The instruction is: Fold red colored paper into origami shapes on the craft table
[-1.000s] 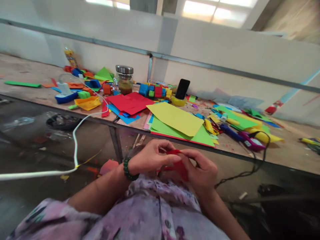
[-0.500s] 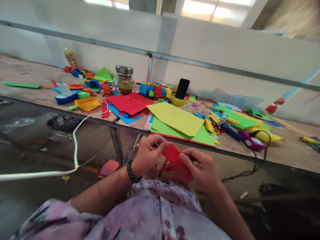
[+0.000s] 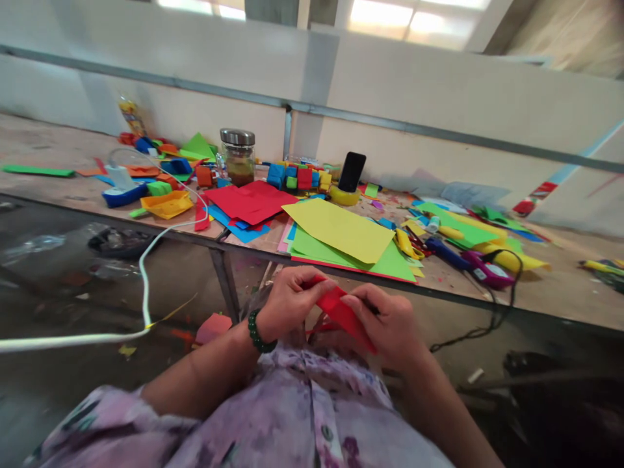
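Between my two hands is a strip of red paper point(image 3: 344, 317), held in front of my body below the table's front edge. My left hand point(image 3: 292, 300), with a dark green bead bracelet at the wrist, pinches its upper left end between thumb and fingers. On the right side, my right hand point(image 3: 387, 322) grips the paper, thumb on top and fingers partly hidden behind it. More red material shows below the strip, its shape unclear. Just beyond my hands lies a yellow sheet point(image 3: 341, 231) on top of light green sheets point(image 3: 400, 265).
Red sheets point(image 3: 248, 201) lie left of the yellow one. Behind stand a lidded glass jar point(image 3: 238, 159), folded paper cubes point(image 3: 305, 177) and a phone point(image 3: 351, 171). A white cable point(image 3: 145, 279) hangs off the table at left. Scissors point(image 3: 408, 244) and a purple device point(image 3: 490, 270) lie right.
The red strip has turned and looks narrower now, its face tilted more away from me. My hands keep their hold with small movements. The whole view has shifted slightly.
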`<state>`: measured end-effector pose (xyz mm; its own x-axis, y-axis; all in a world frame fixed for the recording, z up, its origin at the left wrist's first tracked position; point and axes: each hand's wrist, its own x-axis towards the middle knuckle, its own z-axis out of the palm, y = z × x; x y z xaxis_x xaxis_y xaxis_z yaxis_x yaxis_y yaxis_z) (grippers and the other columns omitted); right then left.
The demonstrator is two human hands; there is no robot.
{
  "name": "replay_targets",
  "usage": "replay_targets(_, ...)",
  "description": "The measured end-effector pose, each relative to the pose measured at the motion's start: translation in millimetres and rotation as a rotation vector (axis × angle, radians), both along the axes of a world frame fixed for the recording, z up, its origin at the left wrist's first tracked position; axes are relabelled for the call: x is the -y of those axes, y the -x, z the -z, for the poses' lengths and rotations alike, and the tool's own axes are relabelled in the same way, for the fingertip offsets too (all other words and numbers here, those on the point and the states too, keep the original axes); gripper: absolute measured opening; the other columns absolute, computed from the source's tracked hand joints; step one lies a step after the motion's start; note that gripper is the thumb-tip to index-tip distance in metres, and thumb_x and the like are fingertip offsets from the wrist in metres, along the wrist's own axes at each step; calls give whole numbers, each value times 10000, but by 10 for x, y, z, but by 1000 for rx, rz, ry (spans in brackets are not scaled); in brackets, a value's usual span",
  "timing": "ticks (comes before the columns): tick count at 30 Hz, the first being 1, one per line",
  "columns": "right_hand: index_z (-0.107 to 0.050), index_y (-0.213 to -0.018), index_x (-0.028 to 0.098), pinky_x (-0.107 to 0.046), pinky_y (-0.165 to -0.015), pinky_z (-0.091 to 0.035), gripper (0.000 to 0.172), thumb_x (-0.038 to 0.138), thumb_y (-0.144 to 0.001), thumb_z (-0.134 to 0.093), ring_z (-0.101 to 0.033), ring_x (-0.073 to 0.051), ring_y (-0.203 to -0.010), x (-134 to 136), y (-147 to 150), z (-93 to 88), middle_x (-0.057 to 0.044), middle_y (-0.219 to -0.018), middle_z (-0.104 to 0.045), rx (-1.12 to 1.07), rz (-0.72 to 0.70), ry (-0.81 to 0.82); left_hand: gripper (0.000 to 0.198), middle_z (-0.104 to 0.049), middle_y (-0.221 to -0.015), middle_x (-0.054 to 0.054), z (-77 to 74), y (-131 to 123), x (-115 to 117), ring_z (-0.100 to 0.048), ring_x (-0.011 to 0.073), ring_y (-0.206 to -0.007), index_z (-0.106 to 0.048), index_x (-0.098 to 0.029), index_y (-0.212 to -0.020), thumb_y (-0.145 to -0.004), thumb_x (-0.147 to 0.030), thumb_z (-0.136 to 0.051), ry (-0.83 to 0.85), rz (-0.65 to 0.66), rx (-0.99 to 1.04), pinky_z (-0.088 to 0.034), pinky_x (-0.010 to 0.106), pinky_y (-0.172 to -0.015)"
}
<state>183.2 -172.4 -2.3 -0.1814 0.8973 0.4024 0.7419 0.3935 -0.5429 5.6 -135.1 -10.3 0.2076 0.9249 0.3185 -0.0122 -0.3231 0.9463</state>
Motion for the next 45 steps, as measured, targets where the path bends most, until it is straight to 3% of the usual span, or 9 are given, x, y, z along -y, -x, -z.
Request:
replay_targets(6,-671,-739,189,-207,-406,-378,309,486,-814,-630,-474,-94,-407,-107,-168,44,33,-486,-573,-492,173,15,241,-650,-618,-8,162,140,-173,-549,113,-578,-711,-144,-699,-736,-382,-714,46,-266,269,-433,201,-554)
replay_targets(10,-667,-1009,183,-260,-541,-530,496,617,-775,-609,-645,-153,-599,-106,-107,-6,-44,-752,-712,-779,-14,136,270,-651,-646,-25,263,152,-196,-553,98,-604,-713,-159,-722,-707,-425,-757,54,-345,495,-455,192,-595)
replay_targets(12,-681,-997,188,-281,-590,-561,445,546,-734,-694,-687,-185,-682,-64,4,-42,-64,-851,-738,-764,-46,176,270,-661,-662,-25,288,121,-140,-564,95,-613,-719,-166,-727,-716,-433,-756,76,-318,519,-464,188,-605)
replay_targets(16,-716,-830,199,-251,-543,-560,190,382,-784,-695,-681,-167,-591,36,165,-67,-19,-707,-724,-657,79,46,268,-685,-668,-27,282,84,-20,-597,96,-621,-727,-180,-729,-690,-439,-782,188,-232,619,-495,186,-611)
replay_targets(23,-678,-797,178,-212,-488,-521,184,361,-805,-666,-652,-142,-556,80,132,-87,-4,-634,-678,-625,82,21,320,-672,-613,-34,187,102,28,-599,97,-542,-699,-161,-678,-562,-410,-862,390,-147,714,-509,187,-530)
replay_targets(28,-671,-977,185,-211,-496,-518,262,325,-758,-705,-640,-130,-570,50,132,-141,-2,-683,-710,-689,116,-26,331,-674,-643,-20,210,83,33,-602,94,-596,-719,-147,-704,-566,-414,-858,374,-182,686,-507,173,-567)
replay_targets(31,-698,-828,181,-195,-466,-475,149,313,-758,-703,-595,-110,-529,49,130,-119,2,-637,-682,-666,133,-35,314,-675,-667,-16,241,77,42,-593,90,-621,-725,-151,-705,-579,-409,-853,361,-180,680,-492,162,-571)
replay_targets(38,-649,-746,180,-175,-427,-389,161,330,-805,-649,-483,-80,-482,23,81,-67,33,-581,-578,-622,194,-100,297,-592,-599,-35,356,144,43,-504,72,-552,-673,-142,-657,-718,-420,-758,242,-163,453,-400,159,-506)
replay_targets(45,-659,-786,179,-189,-482,-423,157,312,-848,-605,-558,-101,-532,36,16,-60,12,-634,-643,-356,143,-39,228,-720,-940,53,57,237,-74,-620,166,-823,-707,-164,-983,-870,-320,-586,-38,230,-258,-449,235,-714)
